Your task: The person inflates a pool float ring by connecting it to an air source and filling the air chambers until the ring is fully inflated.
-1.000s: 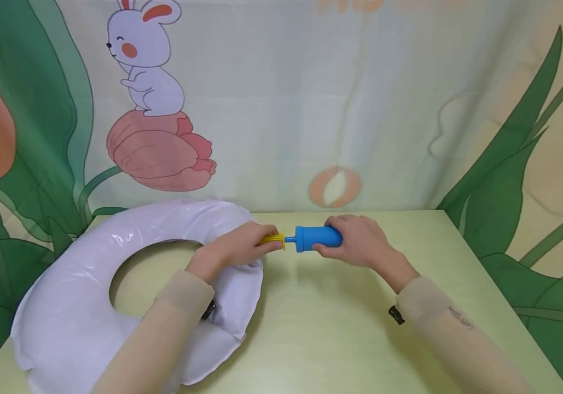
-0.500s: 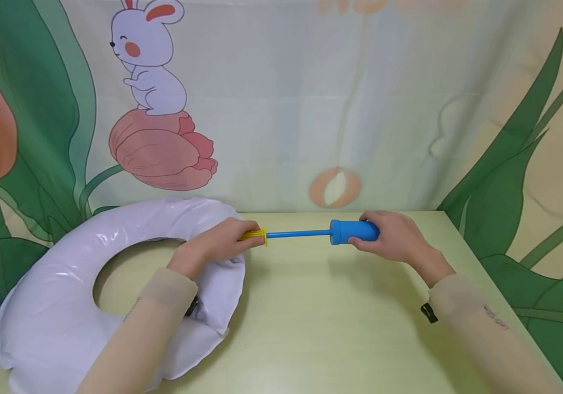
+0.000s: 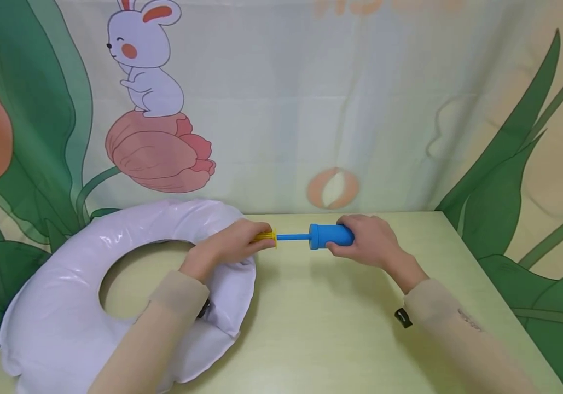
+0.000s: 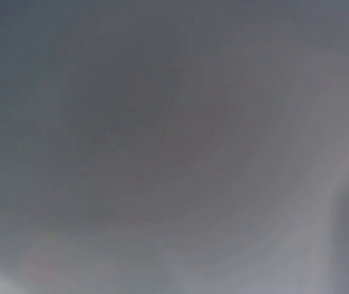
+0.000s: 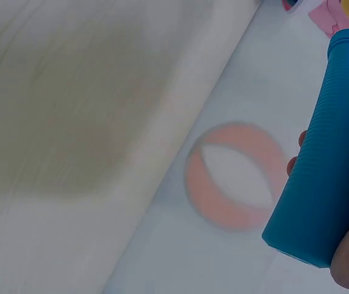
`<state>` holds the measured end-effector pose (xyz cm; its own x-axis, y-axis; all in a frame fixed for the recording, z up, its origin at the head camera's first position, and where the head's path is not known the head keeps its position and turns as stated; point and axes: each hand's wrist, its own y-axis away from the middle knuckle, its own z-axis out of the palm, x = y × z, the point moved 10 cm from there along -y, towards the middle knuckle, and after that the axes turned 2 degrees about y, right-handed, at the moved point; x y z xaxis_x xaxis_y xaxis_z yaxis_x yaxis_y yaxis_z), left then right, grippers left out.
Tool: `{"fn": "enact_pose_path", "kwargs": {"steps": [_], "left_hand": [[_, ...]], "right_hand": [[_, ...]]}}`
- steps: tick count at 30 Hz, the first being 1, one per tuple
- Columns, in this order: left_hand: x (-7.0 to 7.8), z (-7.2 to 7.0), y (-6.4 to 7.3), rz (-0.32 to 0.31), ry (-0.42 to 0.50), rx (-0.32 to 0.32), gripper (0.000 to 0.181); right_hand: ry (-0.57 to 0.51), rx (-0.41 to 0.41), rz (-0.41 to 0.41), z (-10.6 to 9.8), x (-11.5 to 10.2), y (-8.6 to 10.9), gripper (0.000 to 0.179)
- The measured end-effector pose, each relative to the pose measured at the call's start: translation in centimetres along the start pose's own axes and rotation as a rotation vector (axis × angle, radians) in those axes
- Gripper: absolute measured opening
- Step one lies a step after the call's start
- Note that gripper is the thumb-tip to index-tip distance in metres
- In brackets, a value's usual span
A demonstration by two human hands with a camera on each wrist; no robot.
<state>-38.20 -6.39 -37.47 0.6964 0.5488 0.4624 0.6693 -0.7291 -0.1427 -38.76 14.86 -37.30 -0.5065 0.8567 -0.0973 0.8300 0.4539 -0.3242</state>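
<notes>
A blue hand pump (image 3: 331,236) lies level above the table, its yellow handle (image 3: 264,236) to the left and its thin rod partly drawn out. My left hand (image 3: 234,241) grips the yellow handle over the right side of a white inflatable ring (image 3: 54,306). The pump's barrel sits in my right hand (image 3: 367,241), fingers and thumb wrapped round it. Seen from the right wrist, the ribbed blue barrel (image 5: 321,153) stands tilted, with fingertips showing behind it. The left wrist view is a grey blur, so nothing can be made out there.
The pale green table (image 3: 320,328) extends below and right of the ring. Behind it hangs a curtain (image 3: 271,109) printed with a rabbit, tulips and leaves. Small black clips (image 3: 402,318) show under the sleeves.
The rod was nearly all in, then drawn far out as the hands parted. Now the hands are closer again and the rod is partly pushed in. The ring shifted slightly left, then back right.
</notes>
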Motion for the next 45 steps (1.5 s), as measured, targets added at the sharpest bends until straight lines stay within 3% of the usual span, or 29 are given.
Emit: {"fn": "enact_pose_path", "kwargs": {"steps": [8,12,19,27,33,39,45], "left_hand": [[0.9,0.8,-1.2,0.004,0.007,-0.014,0.018],[0.6,1.1,-1.2,-0.030,0.010,-0.031,0.022],[-1.2,1.0,-0.1,-0.063,-0.004,-0.041,0.021],[-3.0,-0.5,1.5,-0.129,0.053,-0.008,0.018],[-3.2,-0.7,1.8,-0.122,0.036,-0.016,0.019],[-2.2,-0.6,1.2,-0.072,0.036,-0.008,0.016],[-1.1,0.0,0.2,-0.035,0.030,-0.005,0.017]], "right_hand": [[-0.007,-0.004,0.000,0.6,-3.3,-1.3,0.056],[-0.073,-0.069,0.007,1.2,-3.6,-1.7,0.053],[-0.153,-0.139,0.046,2.1,-0.3,-0.7,0.047],[-0.162,-0.167,0.101,0.7,3.6,0.6,0.054],[-0.169,-0.194,0.149,1.4,5.5,1.4,0.059],[-0.116,-0.121,0.070,1.2,3.8,0.7,0.046],[-0.073,-0.062,0.038,0.3,0.8,-0.7,0.045]]}}
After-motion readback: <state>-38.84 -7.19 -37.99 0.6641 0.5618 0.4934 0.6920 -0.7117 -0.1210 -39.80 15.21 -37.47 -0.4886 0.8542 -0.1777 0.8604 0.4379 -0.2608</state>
